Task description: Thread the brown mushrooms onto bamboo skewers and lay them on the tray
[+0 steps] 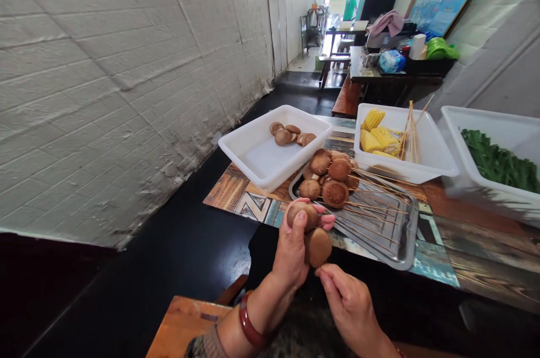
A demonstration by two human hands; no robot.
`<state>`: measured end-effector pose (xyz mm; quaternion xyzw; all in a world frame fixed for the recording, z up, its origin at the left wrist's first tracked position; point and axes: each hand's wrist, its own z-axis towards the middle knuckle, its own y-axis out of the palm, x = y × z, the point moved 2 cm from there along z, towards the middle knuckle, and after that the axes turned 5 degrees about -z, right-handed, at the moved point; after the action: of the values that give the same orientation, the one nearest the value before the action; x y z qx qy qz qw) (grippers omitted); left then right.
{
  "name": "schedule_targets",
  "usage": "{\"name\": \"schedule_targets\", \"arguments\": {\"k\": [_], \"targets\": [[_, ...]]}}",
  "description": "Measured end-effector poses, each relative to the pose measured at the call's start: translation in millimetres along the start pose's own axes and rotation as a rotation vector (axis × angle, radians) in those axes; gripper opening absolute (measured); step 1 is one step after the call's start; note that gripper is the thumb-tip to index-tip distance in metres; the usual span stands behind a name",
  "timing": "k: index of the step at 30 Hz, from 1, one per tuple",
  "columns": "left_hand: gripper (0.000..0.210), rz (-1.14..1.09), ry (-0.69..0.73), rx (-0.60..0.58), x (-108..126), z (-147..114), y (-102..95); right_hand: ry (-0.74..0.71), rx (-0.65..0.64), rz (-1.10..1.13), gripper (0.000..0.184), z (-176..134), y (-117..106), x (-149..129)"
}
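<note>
My left hand [291, 240] is closed around a brown mushroom [302, 216], thumb pressed on its cap. Just below it, a second mushroom [318, 247] sits on a thin skewer, most of which is hidden. Pinched fingers of my right hand [348, 296] grip that skewer right under the lower cap. Beyond my hands, a metal tray [407, 254] bears a pile of skewered mushrooms [335, 194], their bamboo sticks [379, 206] pointing right. A white tub [253, 158] at the back left holds several loose mushrooms [283, 136].
Another white tub [439, 170] contains yellow corn pieces [382, 140] and upright sticks. Leafy greens [498, 158] fill part of a tub at the right. A wooden stool [181, 324] stands low on the left. Far back, a person in green [350, 7] is near the doorway.
</note>
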<state>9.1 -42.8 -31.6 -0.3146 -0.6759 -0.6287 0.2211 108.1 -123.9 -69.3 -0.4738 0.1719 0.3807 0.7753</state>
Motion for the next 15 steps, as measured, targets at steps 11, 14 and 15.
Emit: {"name": "schedule_targets", "arguments": {"k": [11, 14, 15], "targets": [[0.032, -0.003, -0.001, 0.002, 1.3, 2.7, -1.3, 0.041, -0.019, 0.0, 0.034, 4.6, 0.3, -0.7], [0.032, -0.002, 0.023, 0.006, 0.4, 2.7, -0.1, 0.016, -0.008, -0.061, 0.034, 2.0, 3.4, 1.4], [0.032, -0.001, 0.02, 0.006, 0.1, 2.7, 0.2, 0.019, -0.01, -0.061, 0.034, 1.8, 4.1, 1.9]]}}
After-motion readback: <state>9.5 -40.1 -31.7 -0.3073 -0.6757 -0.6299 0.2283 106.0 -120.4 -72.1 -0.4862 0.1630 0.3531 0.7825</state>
